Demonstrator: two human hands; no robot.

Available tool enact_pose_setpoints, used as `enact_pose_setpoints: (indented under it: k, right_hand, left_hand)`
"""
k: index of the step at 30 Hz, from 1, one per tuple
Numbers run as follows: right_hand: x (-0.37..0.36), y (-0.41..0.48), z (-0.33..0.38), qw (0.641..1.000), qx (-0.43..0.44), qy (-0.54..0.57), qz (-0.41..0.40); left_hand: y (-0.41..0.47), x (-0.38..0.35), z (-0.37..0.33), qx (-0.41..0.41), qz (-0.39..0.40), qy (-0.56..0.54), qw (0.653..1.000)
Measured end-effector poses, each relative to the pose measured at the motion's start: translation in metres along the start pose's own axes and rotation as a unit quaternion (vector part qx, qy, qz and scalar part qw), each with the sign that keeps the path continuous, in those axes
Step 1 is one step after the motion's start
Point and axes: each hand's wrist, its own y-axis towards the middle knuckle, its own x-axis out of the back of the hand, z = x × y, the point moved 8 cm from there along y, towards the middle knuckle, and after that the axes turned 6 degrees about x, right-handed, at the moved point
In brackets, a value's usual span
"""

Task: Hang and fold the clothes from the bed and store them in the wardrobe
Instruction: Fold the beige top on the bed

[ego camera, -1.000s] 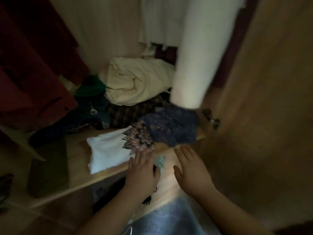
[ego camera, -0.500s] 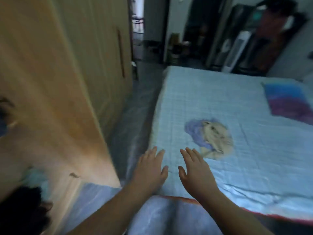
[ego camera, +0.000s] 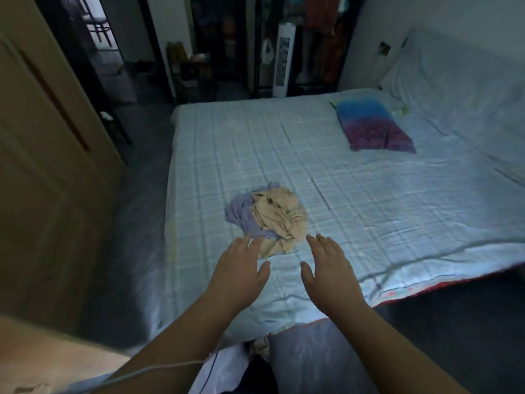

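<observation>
We stand at the foot of a bed (ego camera: pixel 369 200) spread with a pale blue checked cover, in a dim room. Both our hands are held out flat over the cover, palms down. The left hand (ego camera: pixel 240 265) has its grip apart, fingers spread and clamped on nothing; the right hand (ego camera: pixel 331 265) is the same, apart and empty.

Just beyond the fingertips of both hands, and between them, lies a crumpled pile of clothes (ego camera: pixel 270 217): a beige garment bunched on a lilac one. We cannot tell whether the left fingertips touch its near edge. Well beyond the right hand and out to its side lies a folded blue and purple cloth (ego camera: pixel 372 126), near the pillow (ego camera: pixel 443 69).

To the outside of the left hand stands the wooden wardrobe door (ego camera: pixel 48 155), with dark floor (ego camera: pixel 136 223) between it and the bed. Far beyond the hands a white tower fan (ego camera: pixel 282 61) stands among dark shelving and hanging clothes, too dim to make out. The wardrobe's inside is out of view, so we cannot tell what it holds. A thin white cord (ego camera: pixel 159 371) crosses our left forearm, its ends cut off.
</observation>
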Motion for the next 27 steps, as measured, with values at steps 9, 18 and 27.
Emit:
enact_pose_setpoints:
  k: [9, 18, 27]
  right_hand:
    - [-0.057, 0.137, -0.054, 0.997, 0.003, -0.007, 0.075]
    - [-0.157, 0.227, -0.122, 0.982, -0.059, 0.044, 0.174]
    - [-0.249, 0.324, -0.231, 0.961, -0.067, 0.100, 0.251]
  left_hand:
    - [0.159, -0.066, 0.039, 0.016, 0.018, -0.038, 0.999]
    - [0.270, -0.169, 0.063, 0.070, 0.134, -0.073, 0.986]
    - [0.366, -0.297, 0.060, 0.140, 0.183, -0.104, 0.968]
